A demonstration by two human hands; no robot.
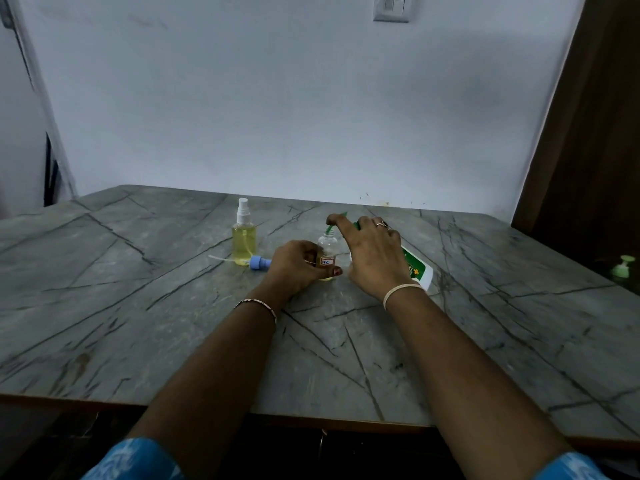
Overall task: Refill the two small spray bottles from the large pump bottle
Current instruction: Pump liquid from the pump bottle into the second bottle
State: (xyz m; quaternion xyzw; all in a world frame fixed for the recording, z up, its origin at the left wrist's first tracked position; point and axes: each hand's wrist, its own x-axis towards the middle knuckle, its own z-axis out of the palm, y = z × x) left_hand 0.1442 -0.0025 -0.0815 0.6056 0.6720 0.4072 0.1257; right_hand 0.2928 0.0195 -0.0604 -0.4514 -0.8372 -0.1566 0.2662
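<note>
My left hand (298,266) grips a small clear spray bottle (327,249) with an orange label, standing uncapped with a little yellow liquid at its bottom. My right hand (375,256) holds the large white-and-green pump bottle (419,270), tilted toward the small bottle, with my index finger on the green pump head (341,216) above the small bottle's mouth. The blue spray cap (258,263) with its dip tube lies on the table to the left. A second small spray bottle (244,237), capped and nearly full of yellow liquid, stands behind it.
The grey marble-patterned table (173,323) ends at a white wall at the back. A green pump top (625,266) shows at the far right edge. A dark wooden panel (588,133) rises on the right.
</note>
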